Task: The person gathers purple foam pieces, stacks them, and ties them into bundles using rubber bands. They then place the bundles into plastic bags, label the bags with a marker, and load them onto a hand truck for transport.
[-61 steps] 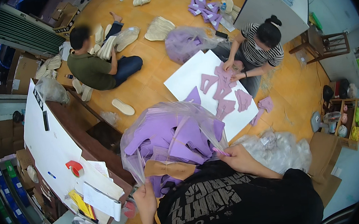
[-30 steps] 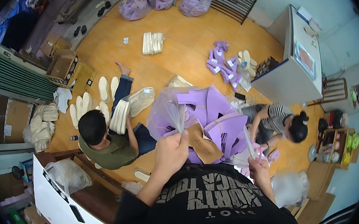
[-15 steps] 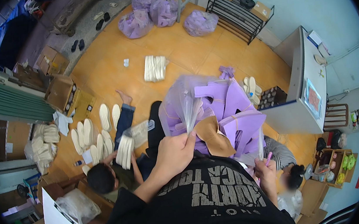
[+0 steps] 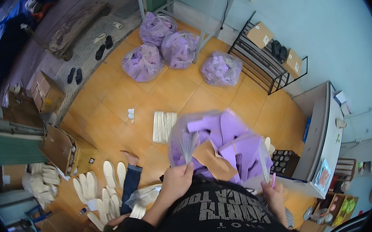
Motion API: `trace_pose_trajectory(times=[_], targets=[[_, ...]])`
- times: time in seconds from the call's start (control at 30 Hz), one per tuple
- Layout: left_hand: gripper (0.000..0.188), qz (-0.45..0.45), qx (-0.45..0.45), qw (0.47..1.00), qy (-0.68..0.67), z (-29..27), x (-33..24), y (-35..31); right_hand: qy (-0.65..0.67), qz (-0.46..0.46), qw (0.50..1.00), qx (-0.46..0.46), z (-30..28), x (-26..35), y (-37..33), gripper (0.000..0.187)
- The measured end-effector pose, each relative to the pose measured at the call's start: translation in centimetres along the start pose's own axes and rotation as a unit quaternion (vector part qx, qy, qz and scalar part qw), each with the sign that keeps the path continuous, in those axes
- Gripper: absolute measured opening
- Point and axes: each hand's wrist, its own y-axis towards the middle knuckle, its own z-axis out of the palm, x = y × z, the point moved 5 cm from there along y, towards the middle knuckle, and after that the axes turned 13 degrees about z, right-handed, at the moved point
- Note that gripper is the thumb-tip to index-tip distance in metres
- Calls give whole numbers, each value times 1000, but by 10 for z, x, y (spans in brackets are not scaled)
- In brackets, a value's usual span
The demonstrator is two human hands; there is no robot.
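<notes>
In front of my body hangs a clear plastic bag (image 4: pixel 175 137) packed with purple cut sheet pieces (image 4: pixel 230 131), some bundled with a thin band. A brown cut piece (image 4: pixel 213 160) lies on top of them, near my side. My left hand (image 4: pixel 178 180) is closed round the gathered left edge of the bag. At the bag's right edge, my right hand (image 4: pixel 273 193) pinches the plastic. A slim pink stick-like item (image 4: pixel 273 180) pokes up from the right hand; its kind is unclear.
Several bags of purple pieces (image 4: pixel 180 48) stand on the tiled floor ahead, beside a black shoe rack (image 4: pixel 266 55). A stack of cream soles (image 4: pixel 165 126) lies nearer. Another person's bare foot (image 4: pixel 130 158) and more soles (image 4: pixel 109 174) are at left; a desk (image 4: pixel 323 147) stands right.
My view has tilted upward, so the room sits lower in the picture and more of the far floor shows. Both hands keep their hold on the bag.
</notes>
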Motion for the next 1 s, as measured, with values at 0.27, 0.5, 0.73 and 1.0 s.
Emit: trace_pose_trajectory(times=[0.27,0.5,0.73,1.0], targets=[[51,21,-99,995,-9,-56,-33,151,-110,-152,980,70,51,181,124,37],[53,-116,-201,972,39,-106,-28,303,-191,-283,926,163,121,399,268,32],[53,-219,-346,912,-9,-165,-61,351,-306,-341,840,290,223,581,320,31],[53,-267,-453,848,-59,-302,22,388,-348,-357,788,361,448,705,313,30]])
